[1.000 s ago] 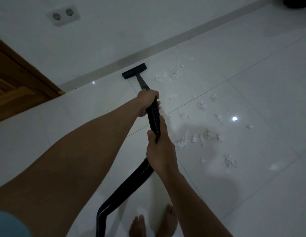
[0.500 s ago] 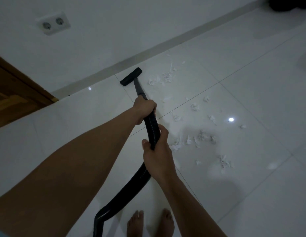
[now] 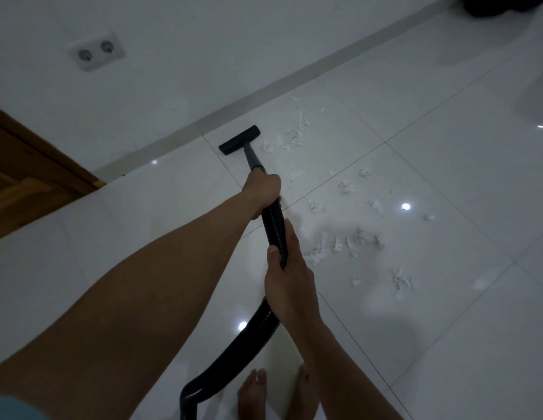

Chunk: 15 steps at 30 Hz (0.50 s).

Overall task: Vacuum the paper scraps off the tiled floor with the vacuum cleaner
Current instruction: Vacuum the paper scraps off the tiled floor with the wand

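The black vacuum nozzle (image 3: 240, 139) rests flat on the white tiled floor (image 3: 446, 313), close to the grey skirting strip. A thin wand joins it to the ribbed black hose (image 3: 274, 225). My left hand (image 3: 262, 187) grips the top of the hose just behind the wand. My right hand (image 3: 290, 275) is closed around the hose lower down. White paper scraps (image 3: 358, 242) lie scattered to the right of the hose, and another cluster of paper scraps (image 3: 294, 136) sits just right of the nozzle.
The white wall (image 3: 203, 56) carries a double socket (image 3: 96, 51) low at the left. A wooden door frame (image 3: 36, 168) stands at the left edge. A dark object (image 3: 500, 4) sits at the top right. My bare feet (image 3: 273, 395) are at the bottom.
The nozzle has stayed near the skirting, its head turning slightly. The view has shifted a little, and both hands keep their hold on the hose.
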Motion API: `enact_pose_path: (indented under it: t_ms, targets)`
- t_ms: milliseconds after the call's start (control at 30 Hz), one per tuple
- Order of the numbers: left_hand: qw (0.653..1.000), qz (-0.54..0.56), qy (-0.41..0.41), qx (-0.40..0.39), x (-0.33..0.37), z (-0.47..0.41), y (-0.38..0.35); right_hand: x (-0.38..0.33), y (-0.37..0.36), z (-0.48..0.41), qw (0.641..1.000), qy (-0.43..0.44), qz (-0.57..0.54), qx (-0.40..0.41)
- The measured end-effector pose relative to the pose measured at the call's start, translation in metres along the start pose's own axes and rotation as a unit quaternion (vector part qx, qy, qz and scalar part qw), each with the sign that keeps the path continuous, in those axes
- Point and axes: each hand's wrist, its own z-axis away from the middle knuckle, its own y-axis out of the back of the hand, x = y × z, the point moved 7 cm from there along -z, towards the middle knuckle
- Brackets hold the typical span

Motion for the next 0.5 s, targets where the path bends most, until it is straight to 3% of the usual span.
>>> enact_pose_path:
  t_ms: [500]
  targets:
    - [0.998, -0.058, -0.009, 0.02, -0.016, 0.029, 0.001, 0.018, 0.008, 0.028, 0.999, -0.019, -0.019, -0.019]
